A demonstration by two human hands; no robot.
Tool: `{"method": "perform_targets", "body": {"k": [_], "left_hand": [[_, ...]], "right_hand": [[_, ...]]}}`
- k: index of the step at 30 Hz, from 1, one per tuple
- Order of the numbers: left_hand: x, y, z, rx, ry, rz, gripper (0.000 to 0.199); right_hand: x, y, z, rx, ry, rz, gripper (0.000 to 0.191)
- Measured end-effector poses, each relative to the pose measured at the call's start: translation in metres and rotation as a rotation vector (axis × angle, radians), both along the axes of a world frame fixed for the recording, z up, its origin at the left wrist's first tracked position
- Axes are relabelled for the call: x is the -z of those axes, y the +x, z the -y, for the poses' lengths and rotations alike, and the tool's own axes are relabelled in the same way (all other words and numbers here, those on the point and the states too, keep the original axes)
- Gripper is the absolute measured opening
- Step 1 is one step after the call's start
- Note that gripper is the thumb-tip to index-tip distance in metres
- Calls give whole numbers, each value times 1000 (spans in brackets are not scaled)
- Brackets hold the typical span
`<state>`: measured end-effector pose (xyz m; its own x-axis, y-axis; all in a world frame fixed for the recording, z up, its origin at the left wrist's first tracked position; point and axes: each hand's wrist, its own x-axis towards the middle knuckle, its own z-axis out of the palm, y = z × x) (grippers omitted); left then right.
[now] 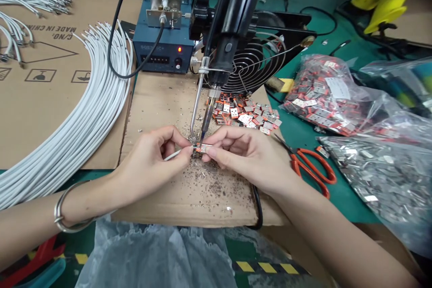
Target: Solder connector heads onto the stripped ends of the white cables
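Observation:
My left hand [157, 164] pinches the end of a white cable [172, 155] between thumb and fingers. Between the thumb and index finger of my right hand [245, 155] is a small metal USB connector [205, 148] with an orange part. Cable end and connector meet under the tip of a soldering iron [208, 114], which hangs in a black stand. A thin bent metal tube [196, 110] comes down beside the iron and ends just above the joint. Fine details of the contact are too small to tell.
Many white cables [101, 103] lie at left. Behind stand a blue control box [162, 49] and a fan [248, 65], with loose connectors [246, 112] before it. Orange-handled scissors [313, 168] and bags of metal parts [381, 175] lie at right. Debris dots the cardboard [151, 207].

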<state>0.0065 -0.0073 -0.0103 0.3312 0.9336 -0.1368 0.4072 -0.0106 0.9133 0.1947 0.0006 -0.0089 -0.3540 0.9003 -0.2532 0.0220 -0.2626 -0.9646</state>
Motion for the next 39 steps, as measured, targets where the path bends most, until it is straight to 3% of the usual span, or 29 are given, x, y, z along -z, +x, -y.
{"method": "perform_targets", "body": {"k": [9, 39], "left_hand": [[-1, 1, 1, -6, -8, 16, 9], [3, -2, 1, 25, -14, -58, 12]], "right_hand": [[1, 3, 0, -29, 2, -18, 7], [3, 2, 1, -41, 36, 40, 18]]}}
